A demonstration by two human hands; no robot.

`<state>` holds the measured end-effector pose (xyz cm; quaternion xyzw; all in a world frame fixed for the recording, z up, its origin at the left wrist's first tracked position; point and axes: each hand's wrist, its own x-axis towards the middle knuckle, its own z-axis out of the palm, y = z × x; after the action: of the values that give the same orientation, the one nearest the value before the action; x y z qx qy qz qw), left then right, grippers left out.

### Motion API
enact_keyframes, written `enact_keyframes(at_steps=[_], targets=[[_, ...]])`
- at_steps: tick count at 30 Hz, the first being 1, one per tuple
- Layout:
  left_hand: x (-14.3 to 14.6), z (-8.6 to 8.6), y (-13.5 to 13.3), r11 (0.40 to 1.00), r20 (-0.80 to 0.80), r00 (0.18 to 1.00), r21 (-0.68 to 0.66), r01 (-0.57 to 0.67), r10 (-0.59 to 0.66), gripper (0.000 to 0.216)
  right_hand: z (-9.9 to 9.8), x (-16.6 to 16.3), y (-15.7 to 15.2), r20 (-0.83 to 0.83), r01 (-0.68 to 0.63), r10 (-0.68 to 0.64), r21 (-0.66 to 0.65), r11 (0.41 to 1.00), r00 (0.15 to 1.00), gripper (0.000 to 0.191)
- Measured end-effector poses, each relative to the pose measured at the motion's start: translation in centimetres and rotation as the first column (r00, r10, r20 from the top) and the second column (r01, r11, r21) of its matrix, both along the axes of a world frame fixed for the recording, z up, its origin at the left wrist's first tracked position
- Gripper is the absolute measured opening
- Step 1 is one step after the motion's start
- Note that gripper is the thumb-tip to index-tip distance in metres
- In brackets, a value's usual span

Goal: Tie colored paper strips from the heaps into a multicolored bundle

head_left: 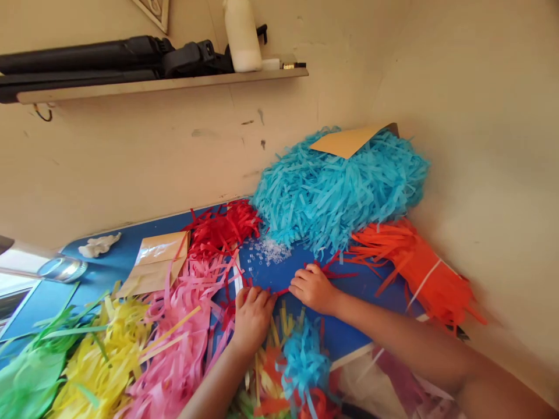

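Observation:
My left hand and my right hand lie close together on the blue table, fingers curled around a thin red paper strip stretched between them. Loose red strips are piled just beyond the left hand. Pink strips spread out to its left. A small mixed bunch of blue, orange and yellow strips sits under my forearms. Tiny clear bits are scattered ahead of my hands.
A big heap of light blue strips with a tan card on top fills the corner. Orange strips lie right, yellow and green left. A paper bag and a metal lid sit left. A shelf carries a white bottle.

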<state>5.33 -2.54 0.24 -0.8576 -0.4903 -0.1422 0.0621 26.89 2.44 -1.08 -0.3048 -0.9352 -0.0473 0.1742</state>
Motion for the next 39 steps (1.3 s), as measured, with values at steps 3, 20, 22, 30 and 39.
enact_keyframes(at_steps=[3, 20, 22, 30, 39], targets=[[-0.6, -0.2, -0.3, 0.999, 0.026, 1.0, -0.05, 0.001, 0.0, 0.03, -0.4, 1.5, 0.4, -0.043, -0.024, 0.021, -0.061, 0.998, 0.999, 0.027], [-1.5, -1.9, 1.4, 0.951, 0.272, 0.939, -0.28, -0.131, 0.21, 0.025, 0.0, 2.6, 2.8, -0.099, 0.16, -0.257, -0.561, 0.812, 0.961, 0.008], [-1.2, -1.5, 1.4, 0.95, 0.229, 0.95, -0.276, -0.147, 0.213, 0.025, 0.4, 2.2, 2.9, -0.069, 0.187, -0.275, -0.573, 0.798, 0.959, 0.008], [-0.8, 0.1, 1.0, 0.978, 0.045, 0.996, -0.197, -0.073, 0.083, 0.024, 1.9, 1.2, 3.2, 0.067, 0.305, -0.327, -0.575, 0.759, 0.942, 0.011], [-0.2, 0.9, 0.7, 0.986, -0.034, 0.994, -0.131, 0.102, -0.107, 0.033, 2.1, 0.5, 1.9, 0.07, -0.075, 0.096, -0.26, 0.963, 0.993, 0.013]])
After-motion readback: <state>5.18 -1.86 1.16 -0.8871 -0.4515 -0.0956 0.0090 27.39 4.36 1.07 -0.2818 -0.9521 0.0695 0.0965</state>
